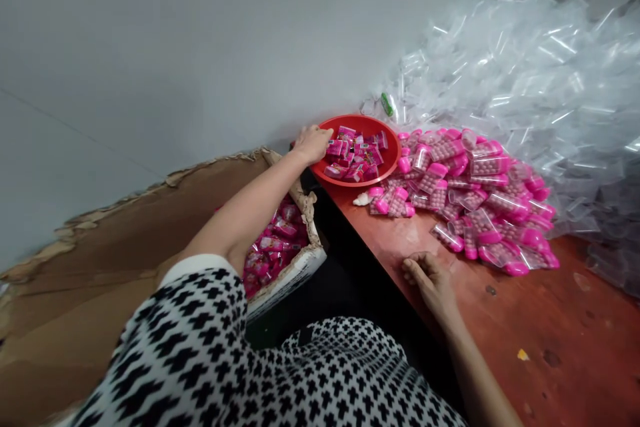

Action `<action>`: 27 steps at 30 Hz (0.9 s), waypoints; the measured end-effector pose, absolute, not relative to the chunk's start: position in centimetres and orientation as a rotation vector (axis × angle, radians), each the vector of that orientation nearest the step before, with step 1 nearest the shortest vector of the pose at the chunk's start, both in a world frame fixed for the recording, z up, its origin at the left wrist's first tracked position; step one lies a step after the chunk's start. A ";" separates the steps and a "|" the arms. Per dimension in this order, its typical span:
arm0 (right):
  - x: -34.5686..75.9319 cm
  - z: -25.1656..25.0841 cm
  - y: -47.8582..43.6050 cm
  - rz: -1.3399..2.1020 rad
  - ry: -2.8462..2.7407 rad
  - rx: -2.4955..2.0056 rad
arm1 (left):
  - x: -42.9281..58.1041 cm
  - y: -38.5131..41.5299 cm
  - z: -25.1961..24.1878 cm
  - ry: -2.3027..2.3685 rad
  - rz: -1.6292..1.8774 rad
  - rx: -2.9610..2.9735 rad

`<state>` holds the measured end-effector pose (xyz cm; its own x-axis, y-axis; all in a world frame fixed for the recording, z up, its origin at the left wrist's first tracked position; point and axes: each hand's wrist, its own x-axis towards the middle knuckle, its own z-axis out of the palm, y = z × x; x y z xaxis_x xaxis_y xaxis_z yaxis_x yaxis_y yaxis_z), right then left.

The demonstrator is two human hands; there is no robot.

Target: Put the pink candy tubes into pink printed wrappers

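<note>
My left hand (313, 144) is at the left rim of a red plastic bowl (391, 172), its fingers closed over the edge. Small pink wrapped packets (357, 155) lie in the bowl. Low over the red table, my right hand (431, 281) has its fingers curled in, and nothing shows in them. Beyond that hand lies a heap of clear bottles with pink caps (480, 193), filled with small pink balls. A small white-tipped piece (362, 199) lies among the nearest bottles, by the bowl.
A torn cardboard box (115, 233) stands at the left, with more pink packets (277, 240) inside, below my left arm. Clear empty plastic containers (525, 73) are piled high at the back right. The red table (500, 333) has a dark gap along its left edge.
</note>
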<state>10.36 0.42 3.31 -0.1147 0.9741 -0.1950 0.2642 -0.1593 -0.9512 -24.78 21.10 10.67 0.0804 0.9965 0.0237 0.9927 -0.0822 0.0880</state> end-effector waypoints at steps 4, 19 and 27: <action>10.3 2.9 0.6 1.307 -1.433 -1.511 | -25.7 23.2 10.1 2.027 -0.155 2.386; 10.3 2.2 0.5 1.167 -1.599 -1.606 | -26.5 23.8 8.3 2.238 0.105 2.150; 10.3 2.7 0.6 1.226 -1.487 -1.515 | -25.9 20.8 10.9 2.231 0.561 2.036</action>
<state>10.27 0.56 2.73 -0.0946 0.9824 -0.1612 0.3458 -0.1194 -0.9307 -25.89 20.81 10.89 -0.1198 0.9742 0.1911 0.9489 0.0557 0.3108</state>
